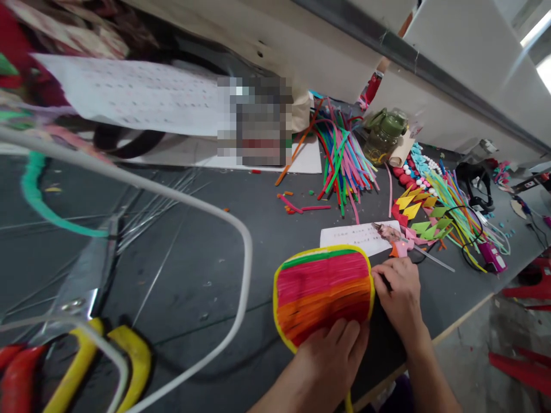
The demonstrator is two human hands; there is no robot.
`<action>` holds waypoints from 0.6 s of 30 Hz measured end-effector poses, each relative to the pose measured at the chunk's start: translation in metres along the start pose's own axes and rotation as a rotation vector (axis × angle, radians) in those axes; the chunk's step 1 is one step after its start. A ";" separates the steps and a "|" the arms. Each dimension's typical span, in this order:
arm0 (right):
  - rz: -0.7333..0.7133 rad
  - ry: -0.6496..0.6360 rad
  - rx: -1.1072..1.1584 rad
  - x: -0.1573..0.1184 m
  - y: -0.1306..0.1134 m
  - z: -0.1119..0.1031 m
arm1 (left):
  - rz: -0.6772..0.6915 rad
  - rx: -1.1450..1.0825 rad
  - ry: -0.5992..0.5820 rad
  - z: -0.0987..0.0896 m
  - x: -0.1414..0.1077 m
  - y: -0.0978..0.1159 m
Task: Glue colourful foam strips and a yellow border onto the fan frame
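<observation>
A rounded, striped pipe-cleaner panel (325,289) in green, pink, orange and red stands tilted near the table's front edge. Yellow pipe-cleaner edging (276,298) runs around its rim, and a yellow end hangs below. My left hand (333,355) is closed over the panel's lower edge, its fingers curled against the red part. At the right edge my right hand (398,292) pinches the yellow rim between thumb and fingers; its fingertips partly hide that spot. Just behind the panel lies a white paper strip with handwriting (344,236).
Scissors with yellow handles (133,361) lie at left, near a pale cable loop (247,258). Behind are a bundle of coloured pipe cleaners (344,155), a green bottle (385,135) and folded paper pieces (413,209). A purple device (493,256) lies at right; red stools (527,281) stand beyond.
</observation>
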State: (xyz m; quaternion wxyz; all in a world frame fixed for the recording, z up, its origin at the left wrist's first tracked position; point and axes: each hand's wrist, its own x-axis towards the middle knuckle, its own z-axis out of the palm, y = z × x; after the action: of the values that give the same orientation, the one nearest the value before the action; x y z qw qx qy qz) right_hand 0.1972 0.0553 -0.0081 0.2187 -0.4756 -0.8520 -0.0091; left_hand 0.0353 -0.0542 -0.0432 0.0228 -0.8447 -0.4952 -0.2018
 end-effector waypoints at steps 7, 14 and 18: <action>0.000 0.015 0.012 0.001 -0.001 0.002 | -0.004 0.004 -0.007 0.021 -0.005 0.005; 0.002 0.025 0.047 0.001 -0.001 0.002 | 0.013 0.014 -0.021 0.023 -0.006 0.006; 0.006 0.023 0.057 0.001 0.000 0.002 | 0.006 0.013 -0.001 0.017 -0.004 0.005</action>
State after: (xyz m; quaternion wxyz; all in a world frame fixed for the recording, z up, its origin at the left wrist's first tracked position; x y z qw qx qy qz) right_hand 0.1961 0.0565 -0.0093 0.2419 -0.4714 -0.8480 0.0104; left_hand 0.0435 -0.0560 -0.0599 0.0287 -0.8462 -0.4938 -0.1981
